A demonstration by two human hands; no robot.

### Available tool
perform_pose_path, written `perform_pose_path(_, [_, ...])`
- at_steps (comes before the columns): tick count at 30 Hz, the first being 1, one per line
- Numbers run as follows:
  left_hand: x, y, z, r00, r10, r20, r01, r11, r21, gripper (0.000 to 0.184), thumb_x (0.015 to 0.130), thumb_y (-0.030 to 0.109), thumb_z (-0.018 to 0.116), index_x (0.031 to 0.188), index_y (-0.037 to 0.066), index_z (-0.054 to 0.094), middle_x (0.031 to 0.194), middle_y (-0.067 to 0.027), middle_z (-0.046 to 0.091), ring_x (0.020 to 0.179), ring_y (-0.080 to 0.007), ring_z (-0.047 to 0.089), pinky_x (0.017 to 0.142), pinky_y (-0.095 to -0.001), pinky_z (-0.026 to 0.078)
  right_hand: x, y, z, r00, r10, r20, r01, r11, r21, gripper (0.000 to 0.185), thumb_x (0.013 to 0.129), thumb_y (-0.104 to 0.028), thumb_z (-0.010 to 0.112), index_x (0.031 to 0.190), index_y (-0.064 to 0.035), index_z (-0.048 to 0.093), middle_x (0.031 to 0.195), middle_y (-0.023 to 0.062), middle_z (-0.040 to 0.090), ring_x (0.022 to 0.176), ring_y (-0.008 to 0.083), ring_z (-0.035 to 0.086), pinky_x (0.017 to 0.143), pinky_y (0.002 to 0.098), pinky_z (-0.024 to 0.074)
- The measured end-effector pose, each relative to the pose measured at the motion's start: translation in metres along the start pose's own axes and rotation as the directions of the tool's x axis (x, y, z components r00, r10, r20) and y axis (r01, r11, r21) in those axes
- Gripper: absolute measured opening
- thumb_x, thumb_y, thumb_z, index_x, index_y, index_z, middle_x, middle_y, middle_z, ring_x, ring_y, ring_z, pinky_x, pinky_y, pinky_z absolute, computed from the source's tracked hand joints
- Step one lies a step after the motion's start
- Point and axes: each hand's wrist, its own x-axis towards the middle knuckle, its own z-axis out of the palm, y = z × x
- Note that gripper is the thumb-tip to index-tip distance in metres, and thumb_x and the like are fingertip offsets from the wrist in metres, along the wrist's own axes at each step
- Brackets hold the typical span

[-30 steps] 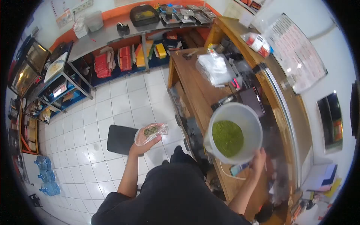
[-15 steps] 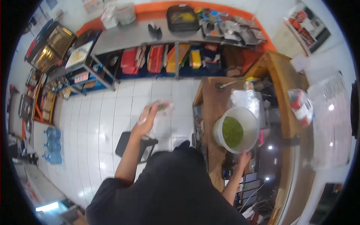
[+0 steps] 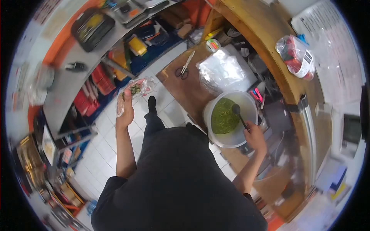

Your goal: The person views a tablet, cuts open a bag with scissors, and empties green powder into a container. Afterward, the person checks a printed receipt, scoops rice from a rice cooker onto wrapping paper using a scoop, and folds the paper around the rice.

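Note:
My left hand [image 3: 126,111] is closed on a clear plastic bag [image 3: 144,87] with some green stuff in it, held out over the floor. In my right hand [image 3: 254,136] is the dark handle of a spoon [image 3: 236,109], whose round head rests at the green contents. Those are a coarse green mass [image 3: 222,117] at the bottom of a white bucket [image 3: 252,109], which stands tilted toward me on the brown table [image 3: 173,81]. Part of the spoon's handle is hidden by my fingers.
Scissors [image 3: 185,66] and a stack of clear plastic bags [image 3: 225,73] lie beyond the bucket. A wooden ledge [image 3: 266,38] runs along the right. Across the floor, a metal counter [image 3: 83,63] carries a black tray [image 3: 92,29].
My view has turned to the right and come nearer the table. My right hand has gone from the bucket's rim to the spoon inside it. The bag stays in my left hand.

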Motion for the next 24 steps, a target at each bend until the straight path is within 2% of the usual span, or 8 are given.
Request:
perform_pose_path(4, [0.090, -0.032, -0.022, 0.984, 0.115, 0.134, -0.121, 0.992, 0.036, 0.065, 0.103, 0.054, 0.033, 0.120, -0.002, 0.063, 0.109, -0.0142, 0.068, 0.101, -0.0229, 0.060, 0.092, -0.0348, 0.042, -0.002, -0.050, 0.032, 0.964, 0.259, -0.066, -0.253, 0.963, 0.087, 0.039, 0.077, -0.004, 0.057, 0.114, 0.0044, 0.063, 0.096, 0.0282, 0.067, 0.091, 0.0384, 0.067, 0.082, 0.0427, 0.0509])
perform_pose_path(6, [0.132, -0.046, -0.049, 0.962, 0.094, 0.258, -0.135, 0.980, 0.146, 0.061, 0.103, 0.049, 0.034, 0.119, -0.002, 0.063, 0.106, -0.0144, 0.068, 0.100, -0.0239, 0.061, 0.091, -0.0353, 0.043, -0.009, -0.071, 0.055, 0.956, 0.182, -0.228, -0.160, 0.981, 0.112, 0.036, 0.082, -0.005, 0.059, 0.116, 0.0040, 0.062, 0.087, 0.0217, 0.069, 0.075, 0.0295, 0.069, 0.070, 0.0380, 0.0524])
perform_pose_path(8, [0.174, -0.051, -0.065, 0.915, 0.192, 0.354, -0.223, 0.974, 0.046, 0.053, 0.104, 0.042, 0.035, 0.118, 0.000, 0.064, 0.103, -0.0171, 0.069, 0.096, -0.0288, 0.063, 0.088, -0.0362, 0.045, 0.005, -0.127, 0.047, 0.799, 0.543, -0.258, -0.383, 0.791, 0.477, 0.034, 0.088, -0.007, 0.058, 0.120, 0.0040, 0.061, 0.076, 0.0115, 0.066, 0.060, 0.0154, 0.061, 0.056, 0.0298, 0.0477])
perform_pose_path(9, [0.196, -0.049, -0.071, 0.892, 0.186, 0.412, -0.190, 0.981, -0.031, 0.053, 0.104, 0.042, 0.035, 0.119, 0.001, 0.065, 0.103, -0.0174, 0.068, 0.096, -0.0299, 0.063, 0.087, -0.0369, 0.045, 0.016, -0.163, 0.044, 0.755, 0.603, -0.259, -0.367, 0.716, 0.594, 0.033, 0.093, -0.010, 0.055, 0.123, 0.0046, 0.060, 0.070, 0.0040, 0.058, 0.056, 0.0066, 0.052, 0.049, 0.0239, 0.0407])
perform_pose_path(14, [0.263, -0.046, -0.104, 0.786, 0.145, 0.601, -0.208, 0.978, 0.036, 0.056, 0.104, 0.047, 0.034, 0.119, 0.002, 0.064, 0.106, -0.0163, 0.068, 0.100, -0.0290, 0.062, 0.090, -0.0376, 0.044, 0.101, -0.213, 0.116, 0.845, 0.520, -0.125, -0.192, 0.513, 0.836, 0.033, 0.090, -0.008, 0.054, 0.120, 0.0037, 0.061, 0.073, 0.0067, 0.063, 0.059, 0.0111, 0.056, 0.054, 0.0287, 0.0457])
perform_pose_path(16, [0.281, -0.047, -0.103, 0.769, 0.143, 0.623, -0.154, 0.987, -0.037, 0.060, 0.103, 0.051, 0.035, 0.120, 0.001, 0.064, 0.106, -0.0150, 0.068, 0.102, -0.0273, 0.062, 0.093, -0.0364, 0.043, 0.152, -0.189, 0.200, 0.781, 0.280, -0.558, 0.037, 0.872, 0.488, 0.033, 0.089, -0.011, 0.054, 0.116, 0.0045, 0.062, 0.082, 0.0128, 0.068, 0.069, 0.0219, 0.064, 0.064, 0.0335, 0.0500])
perform_pose_path(22, [0.302, -0.036, -0.113, 0.739, 0.218, 0.638, -0.196, 0.975, -0.106, 0.064, 0.101, 0.055, 0.037, 0.122, 0.001, 0.063, 0.111, -0.0151, 0.067, 0.103, -0.0278, 0.061, 0.095, -0.0364, 0.042, 0.221, -0.169, 0.312, 0.698, 0.387, -0.603, -0.161, 0.904, 0.395, 0.035, 0.083, -0.010, 0.059, 0.114, 0.0040, 0.062, 0.095, 0.0226, 0.068, 0.088, 0.0398, 0.065, 0.080, 0.0428, 0.0512])
perform_pose_path(24, [0.301, -0.021, -0.114, 0.730, 0.274, 0.625, -0.230, 0.961, -0.153, 0.064, 0.101, 0.055, 0.036, 0.123, 0.001, 0.063, 0.112, -0.0150, 0.067, 0.105, -0.0259, 0.061, 0.096, -0.0358, 0.042, 0.222, -0.182, 0.309, 0.687, 0.224, -0.691, -0.423, 0.897, -0.130, 0.042, 0.081, -0.012, 0.064, 0.120, 0.0010, 0.060, 0.100, 0.0206, 0.067, 0.089, 0.0404, 0.065, 0.082, 0.0483, 0.0515])
